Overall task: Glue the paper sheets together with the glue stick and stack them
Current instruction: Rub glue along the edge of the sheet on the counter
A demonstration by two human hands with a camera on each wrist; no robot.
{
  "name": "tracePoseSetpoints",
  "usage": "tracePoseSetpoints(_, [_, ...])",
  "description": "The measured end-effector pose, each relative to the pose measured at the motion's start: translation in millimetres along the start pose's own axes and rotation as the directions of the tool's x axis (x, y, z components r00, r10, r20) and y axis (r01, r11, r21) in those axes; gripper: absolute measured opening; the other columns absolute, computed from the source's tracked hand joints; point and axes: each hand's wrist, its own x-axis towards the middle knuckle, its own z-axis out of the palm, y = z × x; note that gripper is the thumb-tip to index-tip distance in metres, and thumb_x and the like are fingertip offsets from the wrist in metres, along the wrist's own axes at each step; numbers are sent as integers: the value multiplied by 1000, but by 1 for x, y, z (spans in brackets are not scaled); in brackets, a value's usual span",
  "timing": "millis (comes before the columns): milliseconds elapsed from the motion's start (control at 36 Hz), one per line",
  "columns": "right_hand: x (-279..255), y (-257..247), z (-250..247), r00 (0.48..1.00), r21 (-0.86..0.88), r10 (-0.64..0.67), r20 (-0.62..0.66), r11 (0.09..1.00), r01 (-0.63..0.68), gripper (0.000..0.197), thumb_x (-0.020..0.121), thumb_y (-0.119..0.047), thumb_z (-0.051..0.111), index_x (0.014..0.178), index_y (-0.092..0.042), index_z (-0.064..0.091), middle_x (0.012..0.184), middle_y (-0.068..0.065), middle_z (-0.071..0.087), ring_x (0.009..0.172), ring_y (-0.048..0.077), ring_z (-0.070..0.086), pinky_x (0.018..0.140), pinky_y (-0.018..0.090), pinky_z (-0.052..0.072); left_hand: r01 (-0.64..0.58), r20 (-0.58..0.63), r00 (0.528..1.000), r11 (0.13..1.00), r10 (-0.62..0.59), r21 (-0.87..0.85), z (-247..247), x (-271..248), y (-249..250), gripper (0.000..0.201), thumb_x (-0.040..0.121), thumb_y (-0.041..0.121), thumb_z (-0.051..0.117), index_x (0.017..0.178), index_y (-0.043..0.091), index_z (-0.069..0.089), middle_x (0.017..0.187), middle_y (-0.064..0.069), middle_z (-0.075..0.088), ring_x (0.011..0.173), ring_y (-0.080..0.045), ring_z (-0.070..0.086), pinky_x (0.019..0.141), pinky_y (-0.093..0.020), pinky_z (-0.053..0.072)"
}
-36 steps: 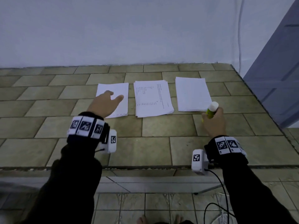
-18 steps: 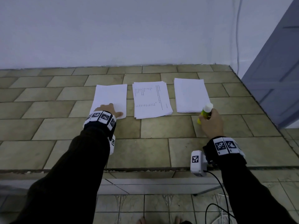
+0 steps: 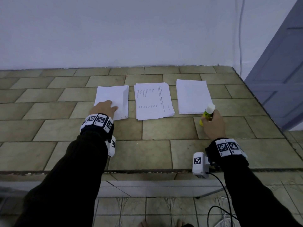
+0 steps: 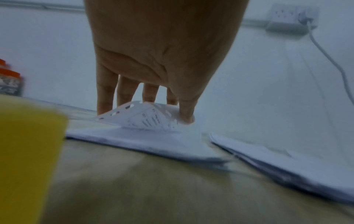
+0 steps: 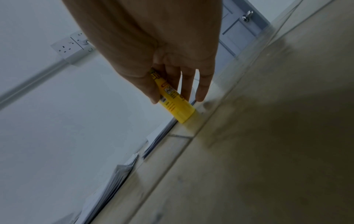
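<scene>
Three paper piles lie side by side on the tiled counter point(image 3: 164, 145): a blank left pile point(image 3: 114, 94), a printed middle pile point(image 3: 153, 100) and a blank right pile point(image 3: 193, 95). My left hand point(image 3: 108, 107) is on the near part of the left pile. In the left wrist view its fingers and thumb point(image 4: 186, 116) pinch the top sheet point(image 4: 145, 118), which buckles up into a hump. My right hand point(image 3: 211, 118) grips a yellow glue stick point(image 3: 207, 113) with a white cap, tilted, its base on the counter at the right pile's near corner point(image 5: 180, 110).
A white wall runs behind the counter, with a socket point(image 4: 287, 15) and a hanging cable point(image 3: 240, 38). A grey door point(image 3: 278, 63) stands at the right. The counter's front edge point(image 3: 147, 171) is close to my wrists. A blurred yellow object point(image 4: 28, 151) fills the left wrist view's lower left.
My left hand came down onto the left pile and drew back, pinching up the top sheet. My right hand lowered the glue stick a little toward the counter.
</scene>
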Motion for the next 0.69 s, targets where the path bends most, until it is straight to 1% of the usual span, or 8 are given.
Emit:
tracePoseSetpoints(83, [0, -1, 0, 1000, -16, -2, -4, 1000, 1, 33, 95, -11, 55, 125, -2, 49, 120, 19, 58, 110, 36, 54, 81, 32, 37, 27, -107, 994, 999, -31, -43, -16, -7, 4, 49, 101, 48, 38, 141, 19, 45, 132, -15, 55, 114, -37, 56, 90, -42, 42])
tracePoseSetpoints(194, [0, -1, 0, 1000, -19, 3, -2, 1000, -3, 31, 94, -11, 55, 123, -1, 49, 119, 19, 58, 110, 36, 54, 80, 31, 36, 45, -246, 968, 998, -53, -37, -40, -24, 18, 49, 100, 50, 37, 132, 17, 54, 124, -14, 59, 112, -37, 54, 93, -45, 39])
tracePoseSetpoints(333, [-2, -2, -1, 1000, -19, 4, 3, 1000, -4, 31, 95, -11, 55, 123, -2, 48, 120, 19, 58, 110, 35, 54, 81, 32, 36, -146, -365, 925, 985, 104, -88, -50, -55, 38, 47, 98, 50, 43, 126, 16, 59, 126, -9, 61, 114, -34, 55, 96, -47, 42])
tracePoseSetpoints(389, [-2, -2, -1, 1000, -23, 4, 2, 1000, -4, 30, 95, -11, 55, 123, -2, 48, 120, 19, 58, 109, 35, 54, 81, 33, 37, -267, -309, 924, 958, 224, -104, -49, -69, 49, 47, 98, 50, 47, 130, 17, 57, 133, -7, 58, 120, -32, 53, 98, -45, 41])
tracePoseSetpoints(472, [-1, -3, -1, 1000, -24, 7, -1, 1000, -7, 30, 94, -10, 55, 123, -2, 49, 120, 19, 58, 110, 35, 54, 81, 33, 37, -435, -69, 901, 888, 429, -152, -46, -93, 65, 47, 98, 47, 50, 139, 23, 51, 143, -3, 51, 130, -26, 47, 108, -43, 36])
tracePoseSetpoints(556, [-2, -4, -1, 1000, -25, 3, 2, 1000, -3, 31, 94, -9, 55, 124, -1, 48, 121, 19, 58, 111, 35, 54, 83, 34, 38, -549, 152, 811, 825, 564, -136, -39, -116, 72, 46, 100, 41, 49, 144, 25, 46, 146, 0, 48, 133, -19, 44, 110, -38, 34])
tracePoseSetpoints(639, [-3, -4, -2, 1000, -22, -1, 7, 1000, 1, 31, 94, -8, 55, 123, -1, 49, 120, 19, 58, 111, 36, 54, 84, 35, 39, -630, 247, 722, 762, 646, -151, -23, -130, 71, 47, 99, 38, 54, 144, 25, 47, 150, 3, 44, 139, -14, 35, 112, -31, 28])
tracePoseSetpoints(694, [-4, -4, -2, 1000, -16, 1, 9, 1000, -1, 28, 93, -7, 54, 120, 0, 50, 117, 19, 59, 109, 35, 55, 84, 35, 40, -633, 310, 700, 760, 643, -146, -12, -134, 66, 48, 97, 36, 58, 143, 29, 47, 154, 3, 39, 142, -13, 31, 114, -30, 25])
